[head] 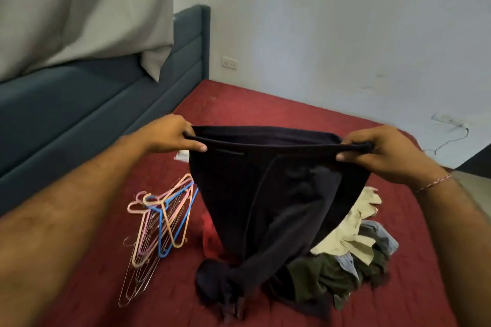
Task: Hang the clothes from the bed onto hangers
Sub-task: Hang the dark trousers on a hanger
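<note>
Dark navy trousers [268, 194] hang in front of me, stretched by the waistband between both hands. My left hand [170, 134] grips the waistband's left end, and my right hand [382, 148] grips its right end. The legs trail down onto the red bed [265, 106]. A bunch of plastic and wire hangers [162, 223], pink, orange and blue, lies on the bed to the left of the trousers. A pile of clothes [353, 241], cream, olive and blue-grey, lies behind and right of the trousers, partly hidden.
A dark blue headboard [106, 98] runs along the bed's left side, with a grey curtain [79, 8] above it. White wall with a socket [229, 62] stands behind. A power strip with a cable [449, 121] lies on the floor at right.
</note>
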